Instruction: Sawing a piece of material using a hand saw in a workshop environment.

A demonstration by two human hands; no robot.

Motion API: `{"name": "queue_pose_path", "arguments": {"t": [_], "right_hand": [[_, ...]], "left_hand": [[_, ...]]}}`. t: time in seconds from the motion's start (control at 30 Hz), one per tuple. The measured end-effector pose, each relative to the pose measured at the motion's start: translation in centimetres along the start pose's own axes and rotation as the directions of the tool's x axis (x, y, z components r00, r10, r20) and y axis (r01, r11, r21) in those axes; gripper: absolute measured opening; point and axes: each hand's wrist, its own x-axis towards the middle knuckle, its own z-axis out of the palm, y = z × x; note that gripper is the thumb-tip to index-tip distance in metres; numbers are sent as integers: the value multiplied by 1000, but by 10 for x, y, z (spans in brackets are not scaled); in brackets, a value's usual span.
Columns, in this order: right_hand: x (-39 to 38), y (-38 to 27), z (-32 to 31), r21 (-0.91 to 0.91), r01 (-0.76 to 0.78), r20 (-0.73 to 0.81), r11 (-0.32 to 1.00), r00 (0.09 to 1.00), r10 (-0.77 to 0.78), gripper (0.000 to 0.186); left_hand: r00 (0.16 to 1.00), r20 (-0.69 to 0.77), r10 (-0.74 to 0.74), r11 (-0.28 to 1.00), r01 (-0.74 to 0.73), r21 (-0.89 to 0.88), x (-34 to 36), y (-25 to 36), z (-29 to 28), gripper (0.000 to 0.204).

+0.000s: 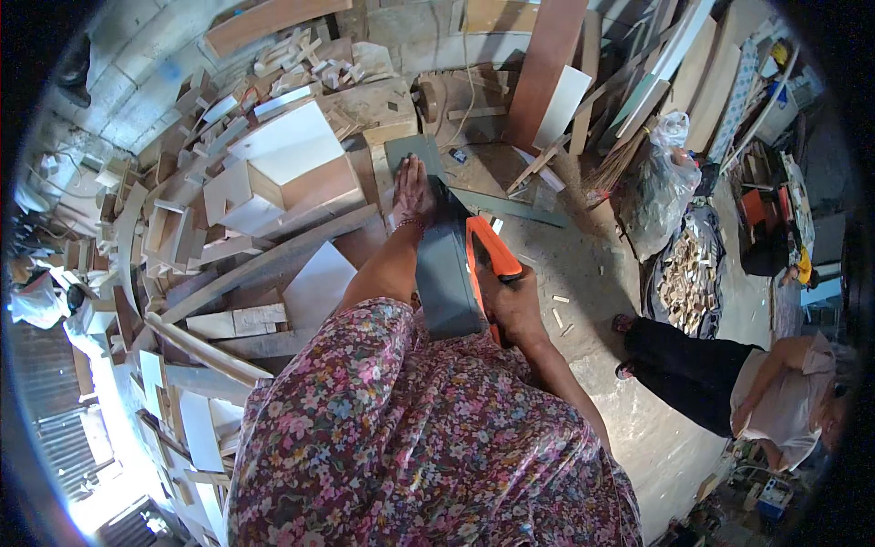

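A long grey board (447, 305) lies lengthwise in front of me, its near end close to my floral garment. My left hand (413, 191) rests flat on the board's far part, fingers stretched out. On the board's right side, my right hand (513, 305) is closed around the handle of a handsaw with an orange-and-black grip (492, 248). The saw's dark part lies along the board's right edge; where its teeth meet the board, I cannot tell.
Stacked wood offcuts and a white-topped panel (290, 141) crowd the left. Tall planks (547, 73) lean at the far wall. To the right are a clear plastic bag (663, 196), a sack of wood scraps (690, 278) and another person in dark trousers (688, 369).
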Motion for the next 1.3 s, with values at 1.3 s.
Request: {"name": "queue_pose_path", "arguments": {"t": [1.3], "right_hand": [[72, 44, 31, 2, 72, 26, 997, 997, -72, 16]], "left_hand": [[984, 139, -113, 992, 104, 73, 9, 15, -16, 52]]}}
